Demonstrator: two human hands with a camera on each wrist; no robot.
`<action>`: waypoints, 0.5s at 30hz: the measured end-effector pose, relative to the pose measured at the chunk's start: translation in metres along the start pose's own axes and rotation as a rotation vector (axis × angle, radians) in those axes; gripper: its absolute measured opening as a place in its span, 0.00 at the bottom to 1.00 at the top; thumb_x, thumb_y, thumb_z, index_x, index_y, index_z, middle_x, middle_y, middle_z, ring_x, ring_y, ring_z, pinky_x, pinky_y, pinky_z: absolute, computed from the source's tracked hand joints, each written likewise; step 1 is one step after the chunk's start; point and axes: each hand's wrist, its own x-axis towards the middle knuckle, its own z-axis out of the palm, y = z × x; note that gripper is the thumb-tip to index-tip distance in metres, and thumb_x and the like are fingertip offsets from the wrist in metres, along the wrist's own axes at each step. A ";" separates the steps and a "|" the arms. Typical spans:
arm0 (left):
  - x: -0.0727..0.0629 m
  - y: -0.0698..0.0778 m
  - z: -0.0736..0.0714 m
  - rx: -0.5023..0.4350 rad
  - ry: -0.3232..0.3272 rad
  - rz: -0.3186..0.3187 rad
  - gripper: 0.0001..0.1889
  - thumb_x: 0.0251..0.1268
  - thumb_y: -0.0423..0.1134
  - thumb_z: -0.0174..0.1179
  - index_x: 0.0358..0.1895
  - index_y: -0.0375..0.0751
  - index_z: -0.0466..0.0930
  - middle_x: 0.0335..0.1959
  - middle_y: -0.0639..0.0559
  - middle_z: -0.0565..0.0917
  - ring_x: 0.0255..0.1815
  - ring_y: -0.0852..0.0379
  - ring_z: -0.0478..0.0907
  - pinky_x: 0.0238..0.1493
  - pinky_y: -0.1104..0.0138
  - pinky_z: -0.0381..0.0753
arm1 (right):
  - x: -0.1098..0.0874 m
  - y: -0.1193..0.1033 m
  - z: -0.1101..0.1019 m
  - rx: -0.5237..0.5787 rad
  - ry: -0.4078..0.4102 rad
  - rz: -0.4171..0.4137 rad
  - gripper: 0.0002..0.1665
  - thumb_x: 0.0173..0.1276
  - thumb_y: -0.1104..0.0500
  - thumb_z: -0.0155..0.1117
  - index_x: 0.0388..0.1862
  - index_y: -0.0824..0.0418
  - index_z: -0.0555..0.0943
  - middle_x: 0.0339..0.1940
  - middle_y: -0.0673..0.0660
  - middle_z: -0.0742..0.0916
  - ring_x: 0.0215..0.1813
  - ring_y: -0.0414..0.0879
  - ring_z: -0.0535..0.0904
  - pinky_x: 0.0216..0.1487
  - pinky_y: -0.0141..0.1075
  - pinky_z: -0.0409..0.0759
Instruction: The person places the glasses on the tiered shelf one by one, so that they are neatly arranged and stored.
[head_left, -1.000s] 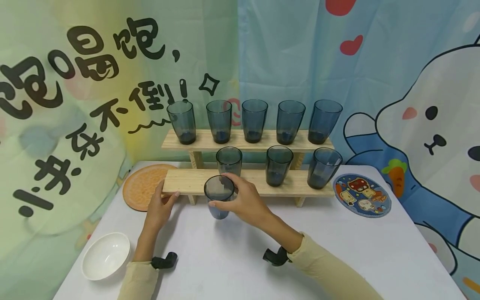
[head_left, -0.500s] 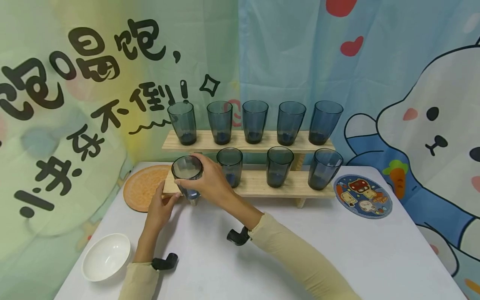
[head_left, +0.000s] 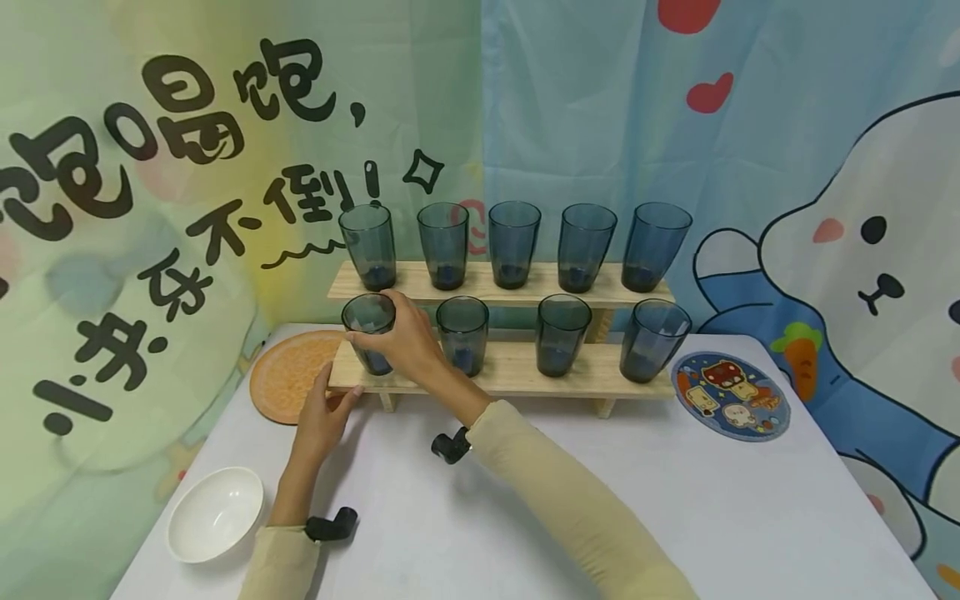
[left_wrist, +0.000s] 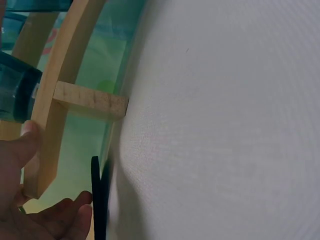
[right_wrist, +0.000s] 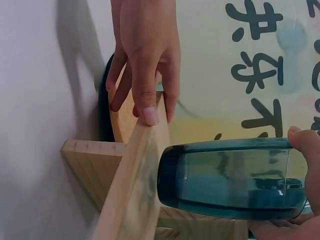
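Observation:
My right hand [head_left: 411, 343] grips a blue-tinted drinking glass [right_wrist: 230, 180] near its rim, thumb on one side and fingers on the other. The glass stands upright at the left end of the lower step of a two-tier wooden shelf [head_left: 517, 379], its base right at the board. My left hand [head_left: 318, 429] pinches the left end of that same board, with the thumb [left_wrist: 30, 140] at the front edge and a finger behind. Three similar glasses stand to the right on the lower step, the nearest being this glass [head_left: 462, 333]. Several more line the upper step [head_left: 480, 292].
An orange round mat [head_left: 281, 379] lies behind and left of my left hand. Nearer at the left is a white bowl [head_left: 216, 515]. A blue patterned round mat [head_left: 731, 396] lies right of the shelf. Printed curtains [head_left: 570, 100] hang behind the white table [head_left: 420, 517].
My right hand has carried the glass left and back, from in front of the shelf onto the lower step's left end. The left hand has kept its place on the board.

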 end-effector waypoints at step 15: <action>0.002 -0.003 0.000 -0.003 0.000 0.008 0.41 0.85 0.45 0.55 0.87 0.37 0.42 0.81 0.28 0.59 0.73 0.29 0.73 0.71 0.43 0.76 | 0.008 0.009 0.005 -0.008 -0.010 0.031 0.51 0.64 0.42 0.80 0.80 0.59 0.69 0.72 0.60 0.81 0.70 0.56 0.79 0.64 0.51 0.82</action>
